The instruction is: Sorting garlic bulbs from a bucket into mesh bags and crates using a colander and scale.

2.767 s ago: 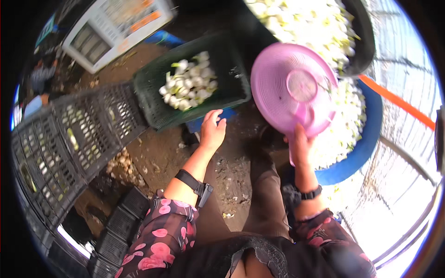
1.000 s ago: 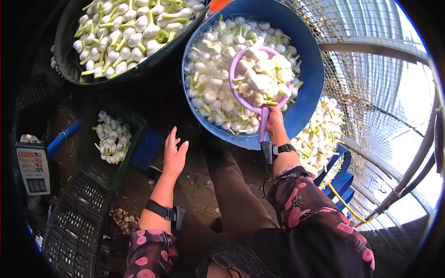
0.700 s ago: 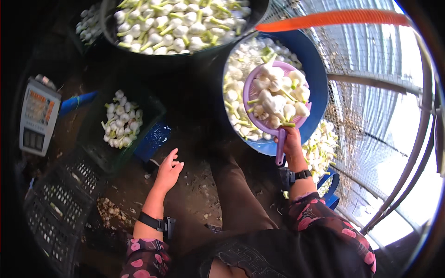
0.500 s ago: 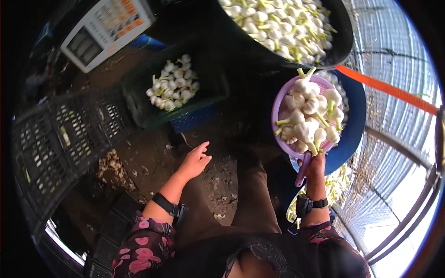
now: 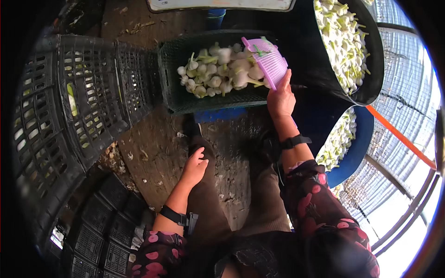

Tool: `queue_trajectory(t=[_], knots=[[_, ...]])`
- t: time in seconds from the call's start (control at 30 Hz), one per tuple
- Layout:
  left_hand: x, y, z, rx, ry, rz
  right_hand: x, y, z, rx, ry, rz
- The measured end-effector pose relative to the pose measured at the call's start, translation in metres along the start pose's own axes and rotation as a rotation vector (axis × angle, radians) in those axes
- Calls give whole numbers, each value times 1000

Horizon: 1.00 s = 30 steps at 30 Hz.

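Note:
My right hand [image 5: 281, 102] grips a pink-purple plastic colander [image 5: 269, 58], tilted on its side over a dark green crate [image 5: 169, 88]. Large garlic bulbs [image 5: 241, 72] with short green stems tumble from its mouth, some blurred by motion. They drop onto smaller white garlic bulbs [image 5: 198, 78] lying in the crate. The colander's handle is mostly hidden by my right hand and wrist. My left hand [image 5: 193, 169] hovers over my left leg, its fingers loosely bent and apart, with nothing in them.
Black slatted crates [image 5: 92, 92] line the left side, and smaller black crates [image 5: 99, 227] stand below. At the right are a dark tub [image 5: 376, 60] and a blue tub [image 5: 361, 148], both holding garlic. An orange strap [image 5: 401, 134] runs beside them. A white-edged panel [image 5: 222, 4] borders the top.
My right hand has carried the full colander from above the blue tub leftward to the crate and tipped it, spilling garlic. My left hand stays low. The view has shifted.

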State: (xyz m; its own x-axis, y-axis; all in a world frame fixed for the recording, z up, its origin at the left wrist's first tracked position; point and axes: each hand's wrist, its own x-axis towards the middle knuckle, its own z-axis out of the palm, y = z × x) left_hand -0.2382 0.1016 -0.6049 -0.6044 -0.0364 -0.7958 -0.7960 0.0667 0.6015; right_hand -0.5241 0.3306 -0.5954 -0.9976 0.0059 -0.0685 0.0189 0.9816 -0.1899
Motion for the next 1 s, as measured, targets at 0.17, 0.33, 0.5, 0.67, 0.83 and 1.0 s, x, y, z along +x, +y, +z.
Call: queue_trajectory(t=[0.17,0.33,0.5,0.67,0.83,1.0], knots=[[4,15,-24,-36,5,17,4,-5,-33,-6,153,110],[29,81,-28,56,-56,116,-4,38,-114,621,166,350],[63,216,5,169,-135,305,61,165,-210,973,318,577],[104,332,100,-10,-158,561,235,312,-195,-194,14,747],[170,414,184,-74,115,575,297,369,-143,-105,-226,615],[228,462,231,167,332,649,319,413,-99,351,-477,748]])
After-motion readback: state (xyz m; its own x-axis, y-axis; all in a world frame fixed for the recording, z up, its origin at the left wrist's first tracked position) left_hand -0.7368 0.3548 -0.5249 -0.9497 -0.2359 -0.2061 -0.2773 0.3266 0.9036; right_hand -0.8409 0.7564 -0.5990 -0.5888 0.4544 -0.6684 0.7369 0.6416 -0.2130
